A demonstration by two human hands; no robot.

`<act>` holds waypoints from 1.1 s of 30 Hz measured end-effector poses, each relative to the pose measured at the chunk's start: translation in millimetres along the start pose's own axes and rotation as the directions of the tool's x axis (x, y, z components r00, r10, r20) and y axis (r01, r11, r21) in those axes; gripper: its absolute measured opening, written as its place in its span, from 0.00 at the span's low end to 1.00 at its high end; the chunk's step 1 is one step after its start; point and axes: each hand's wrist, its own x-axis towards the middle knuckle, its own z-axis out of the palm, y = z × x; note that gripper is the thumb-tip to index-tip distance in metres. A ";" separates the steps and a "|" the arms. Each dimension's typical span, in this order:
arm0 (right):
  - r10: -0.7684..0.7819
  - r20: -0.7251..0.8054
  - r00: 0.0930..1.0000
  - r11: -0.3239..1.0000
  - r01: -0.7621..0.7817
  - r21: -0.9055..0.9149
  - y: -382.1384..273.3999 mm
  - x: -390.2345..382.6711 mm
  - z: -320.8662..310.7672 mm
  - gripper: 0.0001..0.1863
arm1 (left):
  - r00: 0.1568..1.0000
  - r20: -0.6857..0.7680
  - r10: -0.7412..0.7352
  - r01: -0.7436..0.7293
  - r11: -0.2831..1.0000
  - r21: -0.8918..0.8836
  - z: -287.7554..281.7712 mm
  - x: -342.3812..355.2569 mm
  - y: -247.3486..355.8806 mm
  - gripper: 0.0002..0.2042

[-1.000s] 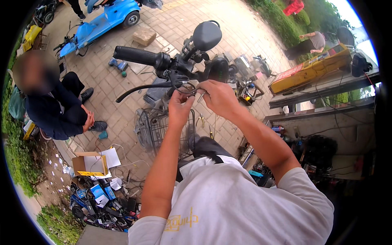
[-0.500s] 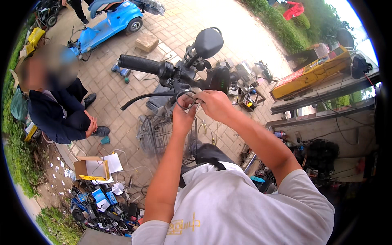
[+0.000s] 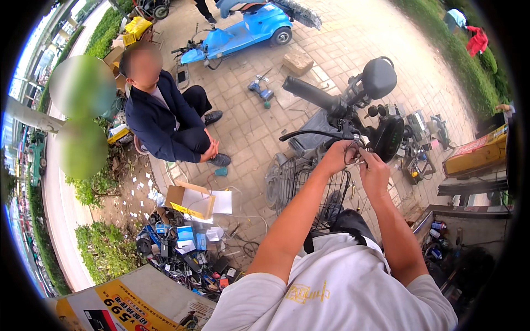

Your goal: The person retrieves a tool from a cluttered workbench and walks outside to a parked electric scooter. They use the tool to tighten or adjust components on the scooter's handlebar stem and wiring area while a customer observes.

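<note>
Both hands work close together beside the handlebar of a two-wheeler, just below its round black display. My left hand is closed, its fingertips pinching a thin dark cable that bends in a small loop. My right hand is closed too, thumb and fingers pressed on the same cable; the exact pinch point is too small to make out. Above the hands are a black brake lever, a rubber handlebar grip and a mirror. A wire basket hangs below my left forearm.
At left a person in a dark jacket crouches with hands clasped. An open cardboard box and a heap of electrical parts lie nearer. A cordless drill, stone block and blue scooter are farther off.
My view has swung left, so the handlebar and hands appear farther right. Both hands stay on the cable, with the right now a little lower beside the left.
</note>
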 end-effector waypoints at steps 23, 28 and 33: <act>0.522 0.413 0.746 0.372 -0.635 0.677 -9.4 -23.0 29.1 0.36 | 0.846 -0.515 0.136 0.242 0.764 0.598 -48.5 -43.6 -16.8 0.08; 0.452 0.487 0.747 0.340 -0.649 0.680 -7.2 -20.7 35.9 0.37 | 0.817 -0.472 0.331 0.197 0.608 0.769 -49.7 -34.9 -15.5 0.08; 0.473 0.428 0.770 0.383 -0.617 0.687 3.2 -29.5 49.1 0.36 | 0.874 -0.448 0.189 0.121 0.808 0.577 11.7 -37.1 12.9 0.16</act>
